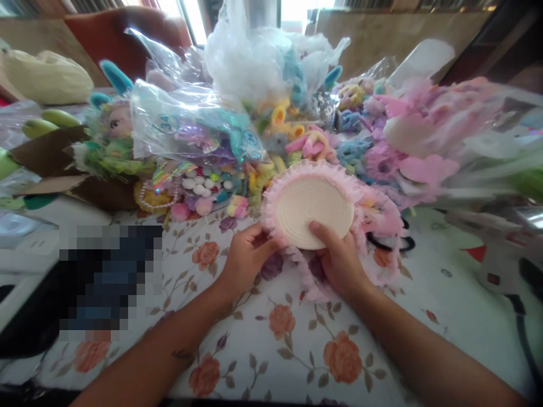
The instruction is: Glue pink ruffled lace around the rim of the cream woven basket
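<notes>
A round, cream, coiled-weave disc (305, 209) is held up above the flowered tablecloth, its flat face tilted toward me. Pink ruffled trim (271, 195) runs around much of its edge, and a loose length of it hangs below and to the right. My right hand (341, 257) grips the disc's lower right edge, thumb on the face and fingers hidden behind. At the lower left edge, my left hand (252, 254) pinches the trim between thumb and fingers. Whether the trim is fastened all round I cannot tell.
Behind the disc lie plush pieces, beads (203, 183), pompoms and a clear bag (186, 124). A cardboard box (51, 150) stands left, above a blurred-out dark area (114, 277). To the right are a black loop (396, 243) and a white corded tool (496, 260).
</notes>
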Tool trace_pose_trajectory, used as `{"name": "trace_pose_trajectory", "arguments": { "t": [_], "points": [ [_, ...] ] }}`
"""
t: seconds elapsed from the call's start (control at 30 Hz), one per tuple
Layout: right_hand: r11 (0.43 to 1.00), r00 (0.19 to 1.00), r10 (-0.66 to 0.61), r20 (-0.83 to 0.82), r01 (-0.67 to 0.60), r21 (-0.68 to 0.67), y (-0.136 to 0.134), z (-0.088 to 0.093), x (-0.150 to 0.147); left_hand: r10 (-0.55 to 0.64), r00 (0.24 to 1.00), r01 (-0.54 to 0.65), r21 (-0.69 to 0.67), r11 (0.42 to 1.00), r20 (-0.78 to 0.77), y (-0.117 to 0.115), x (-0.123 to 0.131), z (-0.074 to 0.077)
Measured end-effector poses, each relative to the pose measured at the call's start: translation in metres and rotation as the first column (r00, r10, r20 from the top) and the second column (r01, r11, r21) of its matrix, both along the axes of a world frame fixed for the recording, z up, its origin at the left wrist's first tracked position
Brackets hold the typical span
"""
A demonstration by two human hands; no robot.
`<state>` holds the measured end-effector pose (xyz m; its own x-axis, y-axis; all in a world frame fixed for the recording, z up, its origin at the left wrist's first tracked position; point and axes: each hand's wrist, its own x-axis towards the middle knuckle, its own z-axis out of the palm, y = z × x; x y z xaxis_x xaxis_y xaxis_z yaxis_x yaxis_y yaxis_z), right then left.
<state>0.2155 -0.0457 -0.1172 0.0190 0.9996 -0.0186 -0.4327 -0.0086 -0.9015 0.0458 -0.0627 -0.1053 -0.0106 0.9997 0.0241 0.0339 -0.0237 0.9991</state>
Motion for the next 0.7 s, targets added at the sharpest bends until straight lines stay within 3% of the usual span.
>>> {"name": "trace_pose_trajectory", "arguments": {
  "t": [0.1, 0.17, 0.27, 0.47, 0.7],
  "points": [
    [1.0, 1.0, 0.024, 0.009, -0.024, 0.009, 0.003, -0.002, 0.006, -0.084, 0.99, 0.084, 0.001, 0.996, 0.113, 0.0, 0.0, -0.002],
    [1.0, 1.0, 0.029, 0.01, -0.029, 0.011, 0.004, -0.003, 0.007, -0.068, 0.992, 0.069, -0.003, 0.998, 0.108, -0.001, 0.001, 0.0],
    [0.999, 0.999, 0.032, 0.028, -0.032, -0.004, 0.004, -0.005, 0.006, -0.016, 1.0, 0.016, -0.031, 0.999, 0.0, -0.001, 0.001, 0.011],
    [1.0, 0.998, 0.014, 0.053, -0.013, -0.018, 0.005, -0.007, 0.007, -0.03, 0.974, 0.002, -0.122, 0.992, -0.226, 0.005, 0.005, 0.039],
    [0.999, 0.977, 0.022, 0.21, -0.013, -0.048, 0.001, -0.004, 0.008, 0.075, 0.98, -0.104, -0.156, 0.982, -0.186, 0.001, 0.013, 0.02]
  ]
}}
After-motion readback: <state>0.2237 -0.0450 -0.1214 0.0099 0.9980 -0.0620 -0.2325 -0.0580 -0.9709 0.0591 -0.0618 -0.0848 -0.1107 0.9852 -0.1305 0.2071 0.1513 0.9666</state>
